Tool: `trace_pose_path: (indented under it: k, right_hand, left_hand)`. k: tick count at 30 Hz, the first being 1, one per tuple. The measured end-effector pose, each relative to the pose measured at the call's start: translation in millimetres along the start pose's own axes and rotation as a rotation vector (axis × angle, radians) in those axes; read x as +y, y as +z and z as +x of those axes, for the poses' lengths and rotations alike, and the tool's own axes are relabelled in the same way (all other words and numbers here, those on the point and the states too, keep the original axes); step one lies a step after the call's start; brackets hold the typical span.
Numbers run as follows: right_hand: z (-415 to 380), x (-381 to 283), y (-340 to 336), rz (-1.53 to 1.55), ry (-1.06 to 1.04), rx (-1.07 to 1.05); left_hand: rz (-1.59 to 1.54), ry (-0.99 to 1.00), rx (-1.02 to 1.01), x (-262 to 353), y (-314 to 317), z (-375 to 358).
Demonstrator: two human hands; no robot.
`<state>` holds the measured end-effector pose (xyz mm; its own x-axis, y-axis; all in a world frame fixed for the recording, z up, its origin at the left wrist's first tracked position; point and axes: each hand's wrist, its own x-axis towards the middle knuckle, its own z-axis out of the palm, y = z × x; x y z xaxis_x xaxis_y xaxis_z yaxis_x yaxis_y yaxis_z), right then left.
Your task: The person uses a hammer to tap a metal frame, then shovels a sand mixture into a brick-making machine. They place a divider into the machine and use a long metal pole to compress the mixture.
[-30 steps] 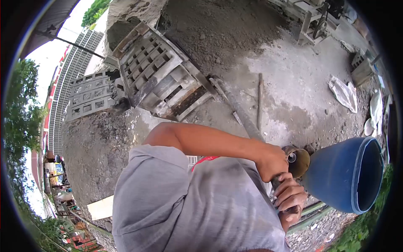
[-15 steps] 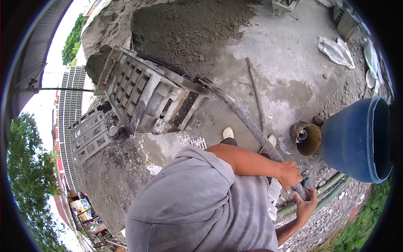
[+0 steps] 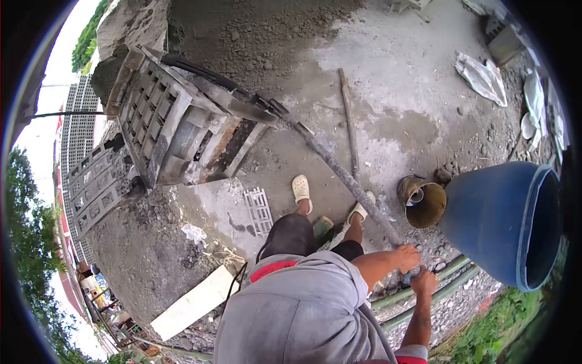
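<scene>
A long grey pole (image 3: 348,182) slants from the block-moulding machine (image 3: 200,130) down to my hands at the right. My left hand (image 3: 408,258) is closed around the pole near its lower end. Just beyond it my right hand (image 3: 424,281) is closed in a fist at the pole's end, the tip hidden by the fingers. The machine is a dirty metal and wood frame with rows of square openings on one side. My feet in cream clogs (image 3: 301,189) stand on the concrete beside the pole.
A blue barrel (image 3: 491,218) and a rusty bucket (image 3: 424,206) stand right of my hands. A thinner pole (image 3: 350,121) lies on the concrete. Nearby are a latticed block (image 3: 259,211), a pale board (image 3: 197,303), green bamboo poles (image 3: 442,274) and a dark gravel heap (image 3: 242,42).
The pole's near end and both hands have shifted slightly left in view. My right hand has gone from fingers curled loosely at the pole's end to a fist. More of my legs shows.
</scene>
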<state>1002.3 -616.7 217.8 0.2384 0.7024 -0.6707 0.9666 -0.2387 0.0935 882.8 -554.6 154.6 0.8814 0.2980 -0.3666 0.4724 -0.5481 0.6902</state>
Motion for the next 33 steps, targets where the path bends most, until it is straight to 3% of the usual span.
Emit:
trace_pose_path:
  k: [3,6,8,10,12,13,16,17,20,22,24,26,28,30,33]
  right_hand:
    - [21.0,22.4,30.7,0.071,-0.062,-0.023]
    - [20.2,19.2,31.0,0.135,-0.055,-0.045]
    - [19.7,19.6,22.9,0.166,-0.06,-0.052]
    - [23.6,19.7,18.4,0.113,-0.057,-0.149]
    - [23.3,15.4,7.0,0.103,-0.059,-0.201]
    - [26.6,12.3,4.2,0.089,-0.054,-0.259]
    - [31.5,13.0,26.0,0.103,-0.026,-0.111]
    - [42.2,16.2,35.5,0.109,-0.02,-0.172]
    - [108.6,39.0,126.3,0.097,0.062,-0.241]
    - [129.7,33.1,140.7,0.093,0.119,-0.294]
    - [133.8,29.1,148.9,0.107,0.213,-0.309]
    - [122.7,36.8,147.4,0.108,0.178,-0.275]
    - [107.7,39.3,137.8,0.057,-0.01,-0.201]
    - [79.8,29.3,109.2,0.096,0.027,-0.303]
    - [49.3,34.9,121.8,0.218,-0.022,-0.204]
  left_hand:
    - [-0.065,-0.021,-0.166,-11.2,25.9,23.0]
    - [0.081,0.074,-0.018,-15.1,21.6,7.9]
    - [0.087,-0.039,0.156,-25.4,37.7,-3.2]
    - [0.061,-0.027,0.18,-38.8,4.0,-42.7]
    - [-0.049,-0.16,0.263,-56.4,-33.9,-99.1]
    - [0.006,-0.215,0.402,-80.3,-26.6,-122.4]
    - [-0.019,-0.601,0.384,-142.2,-47.8,-221.2]
    - [0.023,-0.731,0.399,-159.2,-43.3,-256.8]
    - [0.129,-1.116,0.192,-192.2,-23.3,-356.4]
    - [0.028,-1.266,0.108,-175.4,-31.3,-395.7]
    - [0.006,-1.288,0.142,-170.3,-17.3,-428.0]
    - [-0.042,-1.278,0.218,-167.4,-2.7,-440.8]
    - [-0.12,-1.227,0.226,-168.8,2.3,-440.5]
    - [-0.193,-1.191,0.229,-162.5,-17.6,-423.3]
    - [-0.319,-1.11,0.571,-164.5,-28.8,-405.1]
